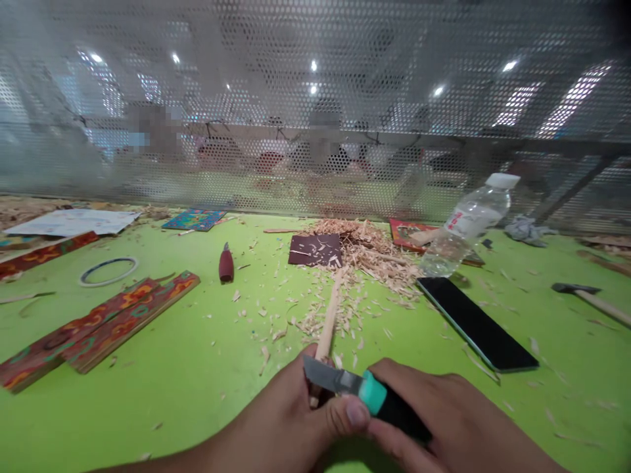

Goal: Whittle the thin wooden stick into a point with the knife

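The right hand (419, 414) angles the knife (367, 391) leftward over the stick (328, 320).

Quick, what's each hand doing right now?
Left hand: closed on a thin wooden stick.
Right hand: closed around the black-and-teal handle of a knife.

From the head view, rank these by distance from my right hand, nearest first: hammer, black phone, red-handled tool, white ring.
From the right hand:
1. Black phone: just ahead, to the right.
2. Hammer and red-handled tool: far right and ahead-left; too close to call.
3. White ring: farthest, on the left side.
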{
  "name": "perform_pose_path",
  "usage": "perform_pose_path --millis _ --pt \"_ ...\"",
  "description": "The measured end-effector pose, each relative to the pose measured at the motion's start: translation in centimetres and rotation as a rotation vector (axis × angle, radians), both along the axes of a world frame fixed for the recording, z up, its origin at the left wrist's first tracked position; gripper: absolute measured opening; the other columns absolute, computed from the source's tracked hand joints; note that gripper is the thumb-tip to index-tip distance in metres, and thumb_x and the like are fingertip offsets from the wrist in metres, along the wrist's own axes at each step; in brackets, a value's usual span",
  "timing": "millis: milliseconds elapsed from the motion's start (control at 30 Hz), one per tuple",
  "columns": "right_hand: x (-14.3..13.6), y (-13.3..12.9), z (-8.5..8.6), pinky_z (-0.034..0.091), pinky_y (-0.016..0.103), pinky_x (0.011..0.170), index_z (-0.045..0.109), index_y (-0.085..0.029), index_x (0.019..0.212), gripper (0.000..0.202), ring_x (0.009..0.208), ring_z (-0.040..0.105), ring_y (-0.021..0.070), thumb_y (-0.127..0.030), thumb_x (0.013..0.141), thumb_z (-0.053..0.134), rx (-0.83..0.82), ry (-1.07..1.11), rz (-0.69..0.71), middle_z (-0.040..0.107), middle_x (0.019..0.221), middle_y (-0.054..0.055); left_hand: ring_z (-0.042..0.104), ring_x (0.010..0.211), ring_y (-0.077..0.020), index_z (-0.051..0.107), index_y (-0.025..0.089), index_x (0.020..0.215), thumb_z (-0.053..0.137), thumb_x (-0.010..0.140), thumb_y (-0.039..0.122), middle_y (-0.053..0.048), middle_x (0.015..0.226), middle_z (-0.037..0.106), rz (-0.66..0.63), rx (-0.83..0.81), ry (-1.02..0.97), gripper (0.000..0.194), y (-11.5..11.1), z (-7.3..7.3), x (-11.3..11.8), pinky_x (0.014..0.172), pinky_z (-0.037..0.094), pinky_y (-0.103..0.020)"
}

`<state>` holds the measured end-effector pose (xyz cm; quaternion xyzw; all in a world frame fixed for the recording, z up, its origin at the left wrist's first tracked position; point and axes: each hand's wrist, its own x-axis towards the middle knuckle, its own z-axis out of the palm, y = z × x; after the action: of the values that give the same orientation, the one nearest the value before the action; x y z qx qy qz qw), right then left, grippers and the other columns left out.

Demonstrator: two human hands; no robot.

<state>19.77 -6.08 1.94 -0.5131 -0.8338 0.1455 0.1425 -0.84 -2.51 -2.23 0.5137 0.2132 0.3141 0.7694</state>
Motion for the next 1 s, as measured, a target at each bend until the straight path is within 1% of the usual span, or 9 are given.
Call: perform_pose_path --millis 133,267,400,567,700,767,867,933,1000 --pt "0.2 0.3 0.5 0.04 0.027 0.05 0.055 -0.026 0.078 0.024 0.056 0.063 0.0181 -0.036 0.098 0.063 -0.073 0.138 -0.028 0.071 0.07 -0.001 0.048 0.064 -0.0098 0.056 0.02 0.104 0.077 0.087 0.062 0.005 0.076 0.053 0.025 -0.029 0.101 0.05 0.0 0.6 -0.2 0.059 0.04 -0.02" --pt "0.1 0.9 0.8 0.043 0.027 0.054 0.061 -0.025 0.083 0.036 0.06 0.062 0.0194 -0.053 0.104 0.05 -0.169 0.311 -0.137 0.068 0.069 0.0 0.028 0.045 -0.0079 0.046 0.025 0.113 0.058 0.093 0.075 0.013 0.056 0.035 -0.021 -0.15 0.225 0.056 -0.5 1.0 -0.3 0.04 0.026 -0.017" --pt "0.1 1.3 0.9 0.044 0.029 0.056 0.059 -0.025 0.083 0.043 0.064 0.058 0.0204 -0.06 0.104 0.046 -0.206 0.341 -0.231 0.065 0.07 0.001 0.031 0.045 -0.0053 0.044 0.025 0.094 0.053 0.09 0.081 0.011 0.064 0.04 0.025 -0.215 0.189 0.057 -0.5 0.7 -0.3 0.042 0.026 -0.019" --pt "0.0 1.5 1.0 0.042 0.028 0.056 0.059 -0.024 0.082 0.042 0.064 0.056 0.0194 -0.058 0.103 0.048 -0.216 0.336 -0.23 0.063 0.07 0.0 0.03 0.041 -0.0051 0.043 0.023 0.077 0.029 0.097 0.081 0.009 0.062 0.039 0.034 -0.241 0.233 0.063 -0.3 0.3 -0.2 0.042 0.026 -0.021" --pt "-0.1 1.5 1.1 0.043 0.028 0.057 0.06 -0.024 0.083 0.039 0.065 0.056 0.0192 -0.055 0.103 0.049 -0.209 0.344 -0.216 0.064 0.07 0.0 0.036 0.049 -0.0088 0.052 0.024 0.089 0.056 0.092 0.076 0.008 0.062 0.041 0.076 -0.062 0.273 0.053 -0.3 1.1 -0.1 0.047 0.036 -0.02" --pt "-0.1 1.4 1.1 0.043 0.027 0.056 0.061 -0.024 0.084 0.038 0.064 0.056 0.0191 -0.055 0.103 0.049 -0.193 0.346 -0.225 0.064 0.07 -0.001 0.048 0.061 -0.0124 0.059 0.023 0.098 0.066 0.092 0.068 0.004 0.07 0.051 0.118 0.038 0.273 0.046 -0.3 1.4 -0.1 0.061 0.048 -0.023" --pt "0.0 1.3 1.1 0.042 0.027 0.055 0.061 -0.024 0.082 0.037 0.061 0.055 0.0185 -0.054 0.103 0.05 -0.182 0.35 -0.23 0.062 0.067 -0.002 0.057 0.078 -0.0168 0.065 0.023 0.104 0.066 0.094 0.063 -0.001 0.083 0.059 0.136 0.107 0.262 0.041 -0.2 1.3 -0.1 0.081 0.054 -0.03" --pt "0.0 1.3 1.0 0.041 0.027 0.054 0.059 -0.024 0.08 0.037 0.061 0.055 0.0183 -0.052 0.103 0.05 -0.191 0.35 -0.222 0.061 0.066 -0.002 0.058 0.077 -0.0164 0.065 0.023 0.108 0.064 0.095 0.063 -0.001 0.083 0.059 0.125 0.096 0.265 0.043 -0.2 1.1 -0.2 0.081 0.054 -0.03" --pt "0.1 1.3 0.9 0.041 0.027 0.055 0.059 -0.025 0.08 0.037 0.062 0.056 0.0188 -0.052 0.104 0.05 -0.206 0.35 -0.207 0.062 0.067 -0.001 0.052 0.066 -0.0133 0.063 0.023 0.115 0.061 0.096 0.065 0.003 0.075 0.055 0.1 0.045 0.282 0.047 -0.2 1.0 -0.3 0.068 0.052 -0.025"
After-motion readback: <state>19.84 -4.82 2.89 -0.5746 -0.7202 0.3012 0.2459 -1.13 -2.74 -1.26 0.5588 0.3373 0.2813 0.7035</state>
